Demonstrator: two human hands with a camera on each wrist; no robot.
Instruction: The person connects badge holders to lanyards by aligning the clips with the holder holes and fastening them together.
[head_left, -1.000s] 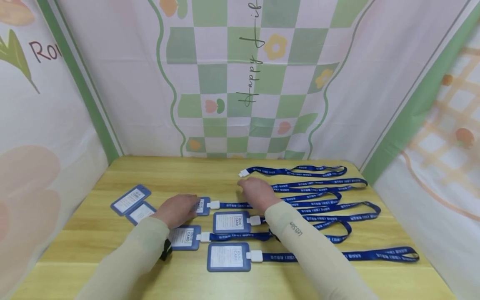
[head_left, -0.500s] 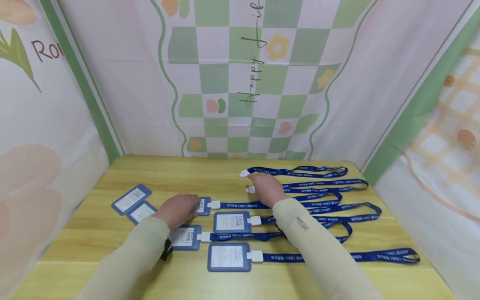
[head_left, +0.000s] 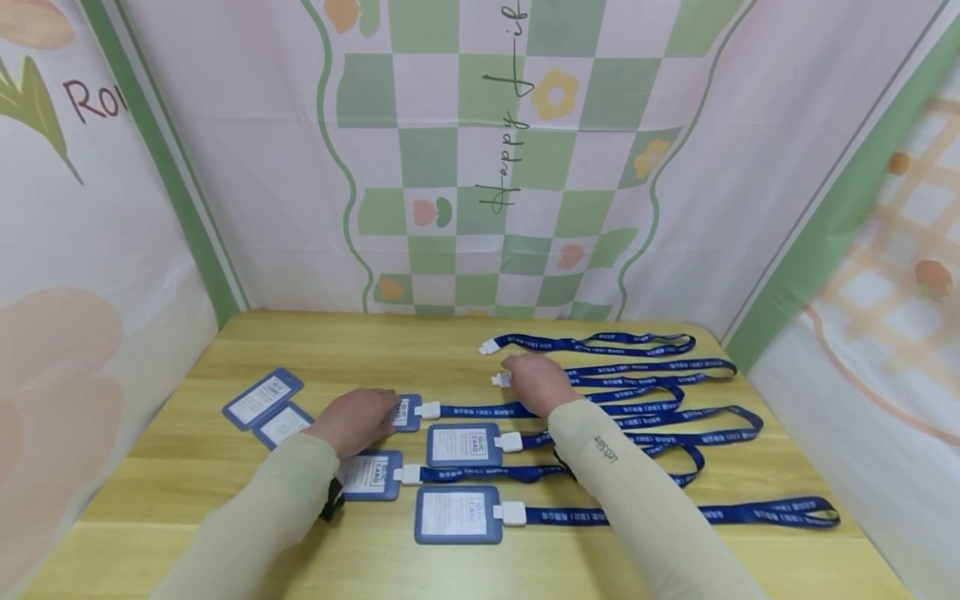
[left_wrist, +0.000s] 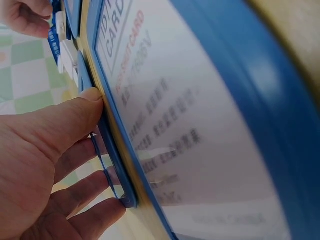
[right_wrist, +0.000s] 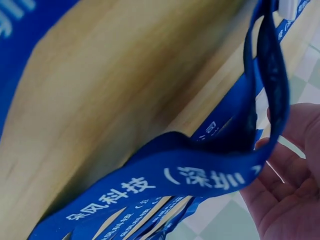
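The left hand [head_left: 356,421], thumb and fingers curled, grips the blue-framed rectangular plastic card holder [head_left: 408,413] beneath its fingers; likely light, stiff and slick, best held by the edges; the right hand's [head_left: 540,383] hold I cannot tell.

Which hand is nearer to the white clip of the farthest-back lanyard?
Right. The right hand is close, just right of the white clip and nearer the wearer; the left hand is farther off to its left, pinching an ID card holder.

Both sleeved forearms [head_left: 255,512] reach forward. The left grip [head_left: 356,420] sets its thumb against bent fingers; the right grip [head_left: 538,382] extends slightly farther ahead, fingers partly curled.
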